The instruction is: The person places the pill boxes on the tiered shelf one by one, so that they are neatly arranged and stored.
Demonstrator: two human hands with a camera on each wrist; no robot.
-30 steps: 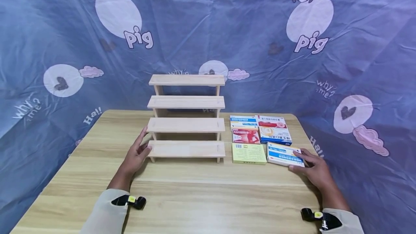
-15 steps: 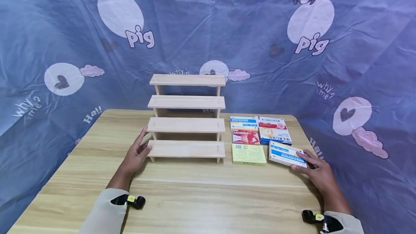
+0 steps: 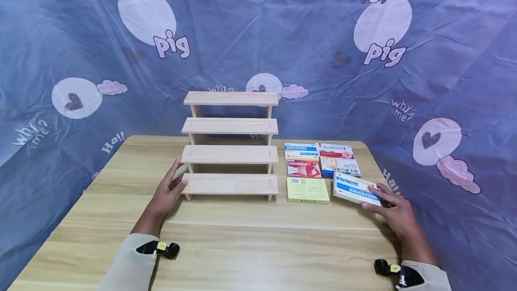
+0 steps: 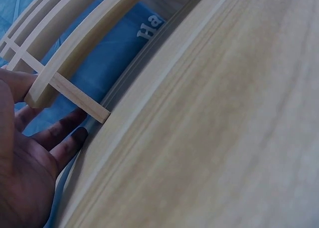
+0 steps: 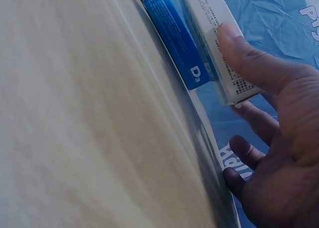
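In the head view my right hand (image 3: 393, 210) pinches a white and blue medicine box (image 3: 356, 188) by its right end, thumb on the near side. The right wrist view shows this white box (image 5: 219, 43) raised off the table, with the blue D3 box (image 5: 174, 43) beyond it. My left hand (image 3: 165, 192) rests against the left side of a four-step wooden display rack (image 3: 230, 185), thumb at the end of the lowest board. From the left wrist, its other fingers (image 4: 62, 130) stretch loosely beside the rack leg.
Left of the held box lies a yellow-green box (image 3: 308, 191). Behind are a red box (image 3: 304, 169), a blue and white box (image 3: 300, 151) and larger boxes, one red and white (image 3: 336, 151). A patterned blue cloth (image 3: 226, 26) hangs behind the wooden table (image 3: 242, 237).
My right hand has lifted the white and blue box off the table and tilted it, shifting slightly right. The left hand stays at the rack.
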